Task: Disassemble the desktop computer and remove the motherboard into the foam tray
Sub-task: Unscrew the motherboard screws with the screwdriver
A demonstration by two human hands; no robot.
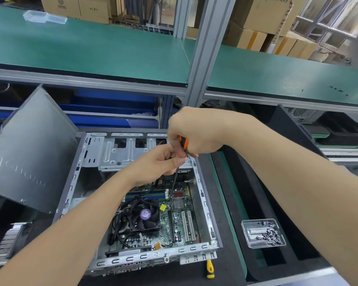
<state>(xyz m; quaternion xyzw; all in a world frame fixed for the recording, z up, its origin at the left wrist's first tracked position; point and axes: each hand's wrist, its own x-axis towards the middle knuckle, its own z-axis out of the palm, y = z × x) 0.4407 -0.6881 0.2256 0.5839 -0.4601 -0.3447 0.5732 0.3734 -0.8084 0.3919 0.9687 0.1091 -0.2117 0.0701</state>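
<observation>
A right hand (194, 131) is gripping an orange screwdriver (183, 143), the left hand (159, 159) pinching its shaft, over the motherboard (180, 221) sitting inside the open case (204, 201) at the bench's near edge; a slipping tip risks gouging the board.

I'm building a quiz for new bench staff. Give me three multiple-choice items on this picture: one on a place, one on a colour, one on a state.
1. Where is the tray of screws?
A) right of the computer case
B) inside the case
C) on top of the fan

2. What colour is the sticker on the fan?
A) red
B) purple
C) white

3. What is the right hand doing?
A) resting open
B) gripping the orange screwdriver
C) lifting the motherboard

Answers: 1 A, it lies on the bench beside the case's right wall. 2 B, the hub sticker is purple. 3 B, its fingers curl round the handle.
</observation>
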